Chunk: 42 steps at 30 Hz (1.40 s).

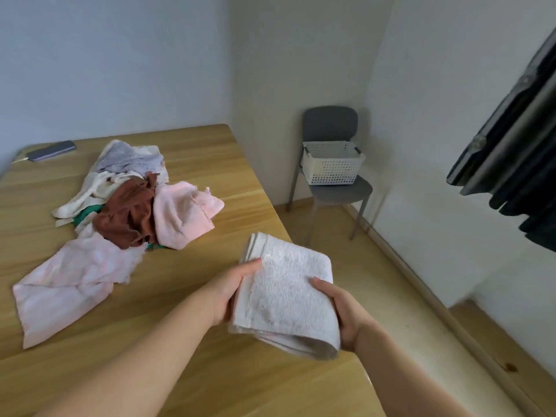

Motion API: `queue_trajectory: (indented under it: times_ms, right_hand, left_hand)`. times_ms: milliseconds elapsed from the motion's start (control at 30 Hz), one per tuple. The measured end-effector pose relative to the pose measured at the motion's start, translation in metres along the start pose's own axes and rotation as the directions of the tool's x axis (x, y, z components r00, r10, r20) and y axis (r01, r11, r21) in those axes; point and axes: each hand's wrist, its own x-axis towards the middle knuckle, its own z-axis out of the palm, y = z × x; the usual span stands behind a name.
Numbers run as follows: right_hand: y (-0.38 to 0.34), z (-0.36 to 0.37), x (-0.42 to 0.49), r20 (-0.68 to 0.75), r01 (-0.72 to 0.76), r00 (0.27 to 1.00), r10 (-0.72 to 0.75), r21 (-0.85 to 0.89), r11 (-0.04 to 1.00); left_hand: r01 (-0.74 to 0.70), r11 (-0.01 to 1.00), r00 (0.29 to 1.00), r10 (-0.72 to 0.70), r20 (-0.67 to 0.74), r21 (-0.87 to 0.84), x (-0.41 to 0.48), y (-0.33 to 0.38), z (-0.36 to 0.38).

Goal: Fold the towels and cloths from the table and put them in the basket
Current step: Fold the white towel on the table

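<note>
From the head view, the left hand (231, 291) and the right hand (341, 311) each grip an opposite side of a folded white towel (288, 296), thumbs on top and fingers hidden beneath, over the right edge of the wooden worktop (195, 341). A loose pile of cloths (135, 203), pink, brown, cream and grey, lies further left on it. The white basket (331, 168) sits on a grey chair (331, 123) in the corner, well apart

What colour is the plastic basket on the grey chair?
The perforated plastic basket is white, seen in the head view.
</note>
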Motion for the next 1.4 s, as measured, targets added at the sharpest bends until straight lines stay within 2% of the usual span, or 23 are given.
queue_trajectory:
  times_ms: [167, 300, 433, 567, 700, 800, 967, 1100, 1200, 1400]
  right_hand:
    - [-0.059, -0.097, -0.020, -0.146, 0.053, 0.986, -0.077, -0.161, 0.986]
    - [-0.107, -0.193, -0.039, -0.210, 0.088, 0.969, -0.133, -0.211, 0.974]
    - [-0.144, -0.282, -0.059, -0.193, 0.106, 0.971, -0.144, -0.192, 0.976]
    - [-0.174, -0.336, -0.063, -0.163, 0.149, 0.969, -0.185, -0.211, 0.966]
    - [-0.203, -0.363, -0.047, -0.185, 0.227, 0.944, -0.274, -0.238, 0.944]
    - [-0.228, -0.369, -0.031, -0.166, 0.246, 0.943, -0.287, -0.233, 0.941]
    - [-0.294, -0.366, 0.014, -0.175, 0.321, 0.907, -0.383, -0.302, 0.898]
    - [-0.360, -0.345, 0.074, -0.171, 0.350, 0.895, -0.411, -0.300, 0.887]
    - [-0.407, -0.325, 0.127, -0.213, 0.349, 0.886, -0.411, -0.274, 0.896]
    - [-0.496, -0.296, 0.227, -0.234, 0.337, 0.873, -0.427, -0.343, 0.877]
  left_hand:
    - [0.007, 0.997, 1.000, -0.005, -0.028, 0.081, 0.041, 0.004, 0.107]
    - [-0.012, 0.998, 1.000, 0.013, -0.019, 0.068, 0.076, 0.008, 0.214]
    - [-0.001, 0.999, 1.000, 0.001, 0.008, 0.032, 0.106, 0.012, 0.310]
    - [0.031, 0.998, 0.999, -0.031, 0.006, 0.059, 0.123, 0.020, 0.367]
    - [0.016, 0.997, 0.999, -0.019, 0.034, 0.069, 0.146, 0.039, 0.387]
    - [-0.039, 0.996, 0.999, 0.042, -0.034, 0.082, 0.176, 0.060, 0.394]
    - [-0.142, 0.988, 0.988, 0.145, -0.058, 0.061, 0.242, 0.104, 0.398]
    - [-0.240, 0.968, 0.964, 0.246, -0.101, 0.073, 0.308, 0.163, 0.380]
    - [-0.293, 0.943, 0.945, 0.311, -0.104, 0.155, 0.353, 0.217, 0.364]
    - [-0.322, 0.925, 0.931, 0.348, -0.110, 0.201, 0.432, 0.311, 0.337]
